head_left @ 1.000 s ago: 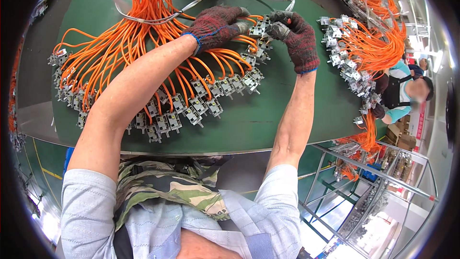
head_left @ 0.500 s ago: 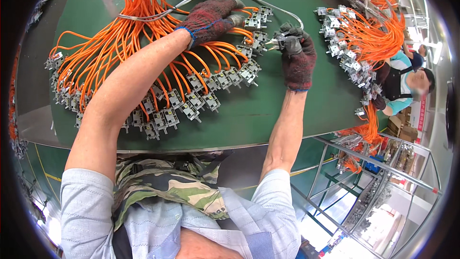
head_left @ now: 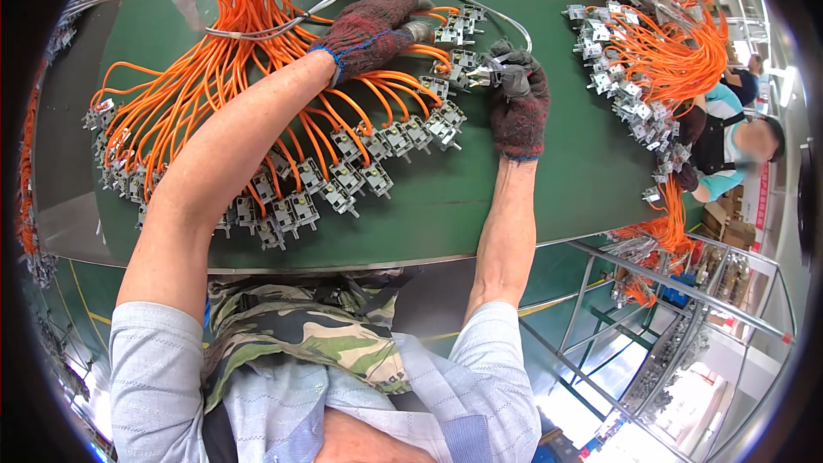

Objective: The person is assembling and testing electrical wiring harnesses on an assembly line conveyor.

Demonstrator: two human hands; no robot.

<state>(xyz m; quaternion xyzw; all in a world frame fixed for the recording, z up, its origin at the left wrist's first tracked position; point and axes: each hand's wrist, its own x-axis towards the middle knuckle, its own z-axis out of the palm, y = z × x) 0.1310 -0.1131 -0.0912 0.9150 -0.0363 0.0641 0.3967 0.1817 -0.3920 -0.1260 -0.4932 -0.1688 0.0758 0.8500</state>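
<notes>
My left hand (head_left: 373, 34), in a dark red and grey knit glove with blue edging, lies over a fan of orange cables (head_left: 257, 43). Its finger and thumb tips stretch apart towards the small grey metal connectors (head_left: 459, 27) at the cable ends; the other fingers are hidden. In my gloved right hand (head_left: 519, 99) the fingers are closed on the end of a grey cable (head_left: 506, 17). A small pale metal tip (head_left: 484, 74) sticks out from them, close against a grey connector (head_left: 461, 69). Whether the two touch cannot be told.
More connectors (head_left: 296, 210) line the near side of the green tabletop (head_left: 446, 206). A second orange cable bundle (head_left: 677, 56) with connectors lies at the far right, where a co-worker (head_left: 729, 150) stands. Below right is a metal tube frame (head_left: 651, 270).
My right hand has moved a little left, bringing the cable's end up to the connector row. My left hand has shifted slightly left over the cables.
</notes>
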